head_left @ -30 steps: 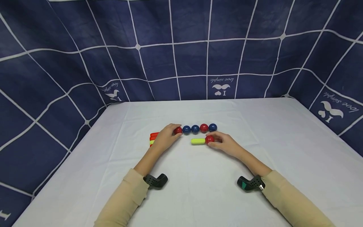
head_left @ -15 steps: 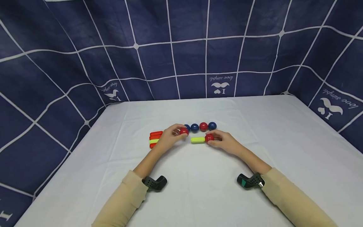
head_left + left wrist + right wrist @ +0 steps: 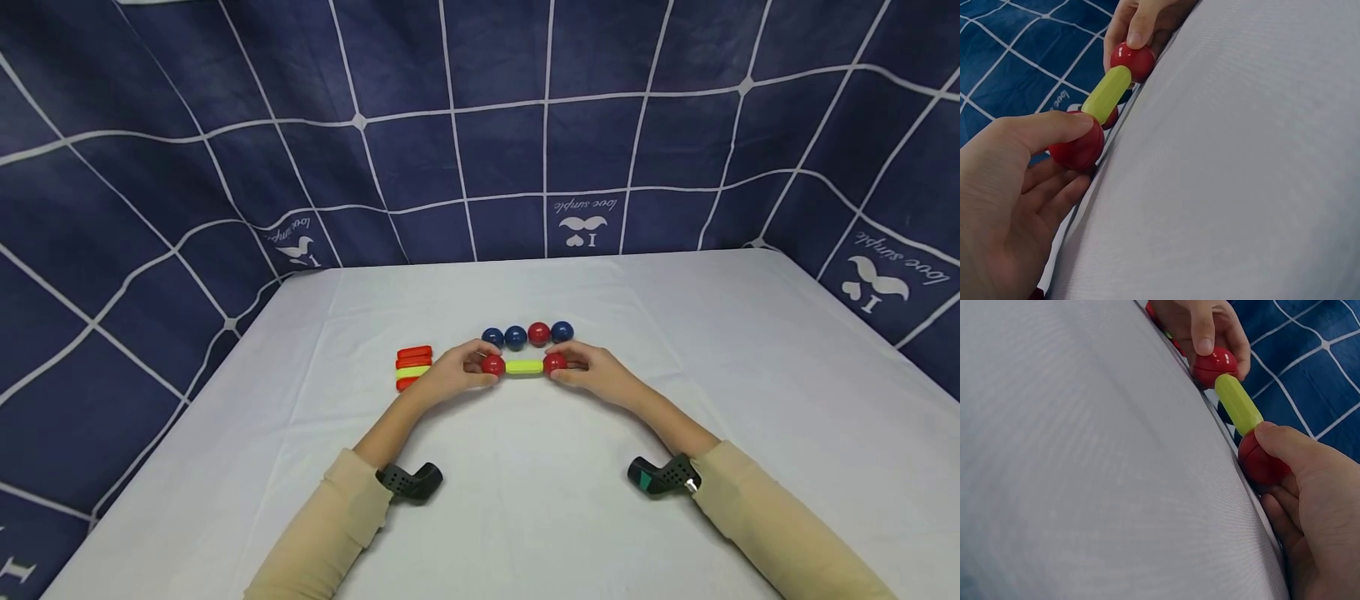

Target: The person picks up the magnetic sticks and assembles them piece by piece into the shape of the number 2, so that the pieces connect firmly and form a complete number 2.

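A yellow-green rod (image 3: 523, 367) lies level between two red balls, one at each end. My left hand (image 3: 452, 372) pinches the left red ball (image 3: 1079, 147) between thumb and fingers, the ball right at the rod's left end. At the other end, my right hand (image 3: 597, 375) grips the right red ball (image 3: 1261, 461), thumb on the side facing me. In the left wrist view the left thumb lies over the top of its ball, right beside the rod's end. The fingers behind each ball are partly hidden.
Just behind the hands, blue balls (image 3: 515, 337) and one more red ball (image 3: 538, 334) stand in a row. Left of my left hand lie several red rods (image 3: 414, 352) and a yellow-green rod (image 3: 412, 372), side by side. White cloth (image 3: 525, 500) covers the table; a dark blue checked curtain hangs behind.
My left hand has taken the red ball from the left end of the row and brought it toward me and right, to the rod's free end. My right hand stays nearly still.
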A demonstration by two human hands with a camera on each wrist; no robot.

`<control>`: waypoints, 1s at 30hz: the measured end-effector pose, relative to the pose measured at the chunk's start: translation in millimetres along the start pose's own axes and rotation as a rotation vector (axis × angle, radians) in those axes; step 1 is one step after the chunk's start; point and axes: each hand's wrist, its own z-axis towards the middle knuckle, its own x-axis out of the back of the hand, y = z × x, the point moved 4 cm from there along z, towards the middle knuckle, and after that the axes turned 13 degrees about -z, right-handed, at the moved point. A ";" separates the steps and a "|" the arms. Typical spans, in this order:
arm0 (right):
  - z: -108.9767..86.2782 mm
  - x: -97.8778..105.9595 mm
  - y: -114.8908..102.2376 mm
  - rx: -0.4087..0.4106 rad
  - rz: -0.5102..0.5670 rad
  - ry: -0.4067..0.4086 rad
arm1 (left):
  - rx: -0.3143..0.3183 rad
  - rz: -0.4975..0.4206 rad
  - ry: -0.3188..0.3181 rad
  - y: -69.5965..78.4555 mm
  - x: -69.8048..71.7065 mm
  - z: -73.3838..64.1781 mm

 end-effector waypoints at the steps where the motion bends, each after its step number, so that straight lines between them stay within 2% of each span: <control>1: 0.0 0.0 0.1 0.000 0.000 0.000 | -0.004 0.004 -0.005 0.0 -0.4 -0.2; 7: 0.0 0.8 -1.3 0.005 0.014 0.010 | -0.016 0.019 -0.020 0.8 -2.7 -1.2; 13: 0.2 2.0 -1.9 0.023 0.039 0.024 | -0.010 0.044 0.000 0.5 -3.1 -1.1; 23: 1.1 7.0 4.4 0.045 -0.012 0.006 | -0.049 0.076 0.018 -0.7 -2.4 -1.0; 30: 2.7 4.9 8.0 0.022 0.005 -0.001 | -0.034 0.084 0.026 -0.4 -2.0 -0.9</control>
